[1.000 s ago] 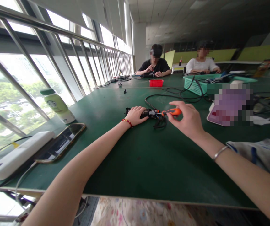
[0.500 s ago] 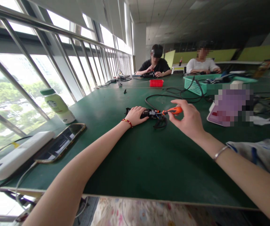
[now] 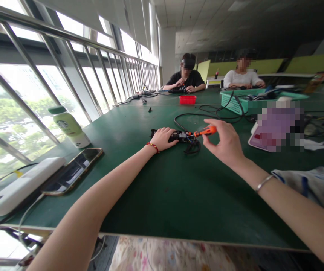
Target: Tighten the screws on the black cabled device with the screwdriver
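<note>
A black device [image 3: 182,136] with small wires lies on the green table [image 3: 167,195]. My left hand [image 3: 164,139] is wrapped over its left part, with a red beaded bracelet at the wrist. My right hand [image 3: 224,142] holds an orange screwdriver [image 3: 208,131] by its handle, palm end against the hand. The screwdriver lies nearly level, its tip pointing left at the right end of the device. Whether the tip touches the device is too small to tell. A loop of black wire [image 3: 193,147] hangs below the device.
A red tray [image 3: 187,99], a green basket [image 3: 237,103] with cables, and a purple item [image 3: 277,126] lie beyond. At left are a bottle [image 3: 70,128], a phone [image 3: 74,171] and a white power strip [image 3: 23,186]. A cloth [image 3: 309,184] lies right. Two people sit across.
My right hand and the screwdriver's handle have shifted very slightly left and up. My left hand and the device have stayed in place.
</note>
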A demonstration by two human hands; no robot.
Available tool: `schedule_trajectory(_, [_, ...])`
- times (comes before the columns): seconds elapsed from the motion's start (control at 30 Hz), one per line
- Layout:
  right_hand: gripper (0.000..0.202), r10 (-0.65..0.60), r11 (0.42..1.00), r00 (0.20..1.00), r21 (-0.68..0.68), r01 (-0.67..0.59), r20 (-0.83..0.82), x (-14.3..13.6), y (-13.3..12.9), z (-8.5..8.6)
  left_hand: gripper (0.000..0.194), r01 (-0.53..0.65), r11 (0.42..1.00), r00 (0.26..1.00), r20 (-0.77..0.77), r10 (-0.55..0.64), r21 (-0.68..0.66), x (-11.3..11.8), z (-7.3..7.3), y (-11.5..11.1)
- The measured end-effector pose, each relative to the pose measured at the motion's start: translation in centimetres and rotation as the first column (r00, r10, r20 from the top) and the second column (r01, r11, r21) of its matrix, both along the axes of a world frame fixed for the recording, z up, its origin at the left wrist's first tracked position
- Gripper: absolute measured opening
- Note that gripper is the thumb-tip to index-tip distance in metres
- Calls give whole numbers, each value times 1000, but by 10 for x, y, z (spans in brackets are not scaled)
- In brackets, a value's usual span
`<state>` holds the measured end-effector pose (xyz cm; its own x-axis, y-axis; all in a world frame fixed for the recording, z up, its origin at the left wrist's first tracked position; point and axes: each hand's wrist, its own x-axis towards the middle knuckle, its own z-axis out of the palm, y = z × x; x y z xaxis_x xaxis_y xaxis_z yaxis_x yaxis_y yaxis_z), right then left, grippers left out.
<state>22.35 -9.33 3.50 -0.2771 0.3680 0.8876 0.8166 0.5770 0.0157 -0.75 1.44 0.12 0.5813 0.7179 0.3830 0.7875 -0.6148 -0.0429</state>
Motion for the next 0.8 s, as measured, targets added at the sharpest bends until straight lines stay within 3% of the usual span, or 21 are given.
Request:
schedule_trajectory(0.13, [18, -47, 999, 999, -22, 48, 19, -1, -2, 0, 49, 7, 1000, 1000, 5, -7, 9, 0, -1, 1])
schedule_trajectory(0.53, [14, 16, 999, 999, 42, -15, -29, 0, -2, 3, 49, -1, 1000, 1000, 5, 1, -7, 0, 1, -2])
schedule_trajectory(0.8, [15, 27, 1000, 999, 17, -26, -37, -3, -1, -1, 48, 1, 1000, 1000, 7, -1, -5, 0, 1, -1])
